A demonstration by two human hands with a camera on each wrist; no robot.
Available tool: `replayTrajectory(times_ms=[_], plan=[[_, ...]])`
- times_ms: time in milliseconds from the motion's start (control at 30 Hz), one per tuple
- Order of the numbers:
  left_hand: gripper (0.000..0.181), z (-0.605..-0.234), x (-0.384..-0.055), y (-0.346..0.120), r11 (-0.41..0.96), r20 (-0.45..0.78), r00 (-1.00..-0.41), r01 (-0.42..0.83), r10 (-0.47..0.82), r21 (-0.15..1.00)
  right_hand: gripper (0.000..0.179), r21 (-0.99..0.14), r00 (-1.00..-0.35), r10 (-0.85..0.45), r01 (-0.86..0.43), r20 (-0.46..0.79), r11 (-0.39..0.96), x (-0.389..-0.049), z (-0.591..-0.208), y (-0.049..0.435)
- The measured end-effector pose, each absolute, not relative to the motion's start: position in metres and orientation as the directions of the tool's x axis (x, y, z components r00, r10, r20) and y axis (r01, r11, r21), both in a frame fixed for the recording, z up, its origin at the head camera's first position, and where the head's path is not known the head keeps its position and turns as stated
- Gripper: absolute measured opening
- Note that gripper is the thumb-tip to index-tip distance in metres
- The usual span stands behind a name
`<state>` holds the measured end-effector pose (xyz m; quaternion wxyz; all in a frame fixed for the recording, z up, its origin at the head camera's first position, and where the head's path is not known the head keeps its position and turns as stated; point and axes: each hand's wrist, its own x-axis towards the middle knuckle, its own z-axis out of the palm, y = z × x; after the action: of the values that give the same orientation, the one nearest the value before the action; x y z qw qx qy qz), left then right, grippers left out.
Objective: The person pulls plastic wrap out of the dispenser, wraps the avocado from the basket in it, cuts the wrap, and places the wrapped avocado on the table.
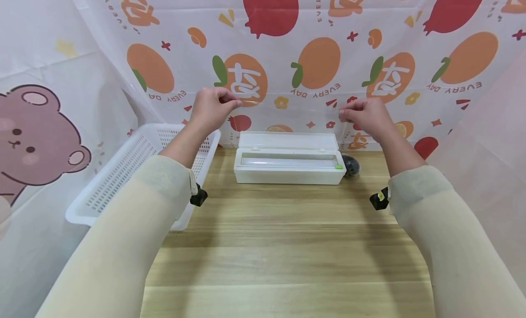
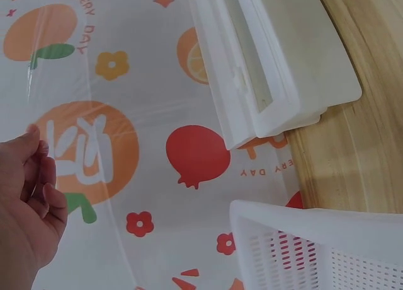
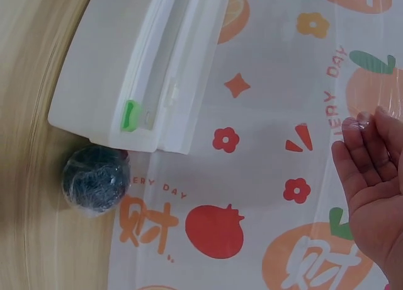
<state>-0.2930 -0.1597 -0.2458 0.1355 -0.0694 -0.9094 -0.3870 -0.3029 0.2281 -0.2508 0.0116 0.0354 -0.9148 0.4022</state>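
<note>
Bright diffuse light, soft shadows (image 1: 381, 245) across the wooden table (image 1: 287, 258), greyer wrist views

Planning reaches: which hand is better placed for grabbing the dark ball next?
Probably the right hand: it is nearer the dark ball, right of the box. The left hand is farther; both pinch clear film.

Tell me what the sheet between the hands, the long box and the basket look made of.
Sheet: likely thin, glossy plastic film, see-through with faint glints. Long box: probably smooth, hard plastic, with crisp moulded edges. Basket: seemingly semi-gloss plastic, its walls perforated.
</note>
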Motion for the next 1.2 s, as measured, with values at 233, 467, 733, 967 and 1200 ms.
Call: replayTrajectory(times_ms=[233,467,733,967,1200], plan=[[0.025,-0.238,-0.293,-0.162,0.677,0.330,-0.944,0.261,0.028,0.688,0.037,-0.760,-0.995,-0.056,-0.096,0.079,0.643,-0.304,-0.243,0.226],[0.025,-0.229,-0.291,-0.160,0.673,0.368,-0.929,0.289,0.027,0.681,0.038,-0.753,-0.994,-0.047,-0.104,0.096,0.650,-0.304,-0.234,0.225],[0.026,-0.218,-0.291,-0.159,0.668,0.380,-0.925,0.294,0.018,0.684,0.037,-0.726,-0.989,-0.057,-0.139,0.137,0.673,-0.304,-0.222,0.225],[0.026,-0.210,-0.291,-0.157,0.633,0.400,-0.916,0.290,-0.035,0.718,0.040,-0.644,-0.982,-0.041,-0.153,0.187,0.750,-0.302,-0.210,0.224],[0.027,-0.208,-0.293,-0.154,0.584,0.425,-0.901,0.298,-0.089,0.755,0.039,-0.621,-0.957,-0.037,-0.215,0.288,0.754,-0.299,-0.206,0.223]])
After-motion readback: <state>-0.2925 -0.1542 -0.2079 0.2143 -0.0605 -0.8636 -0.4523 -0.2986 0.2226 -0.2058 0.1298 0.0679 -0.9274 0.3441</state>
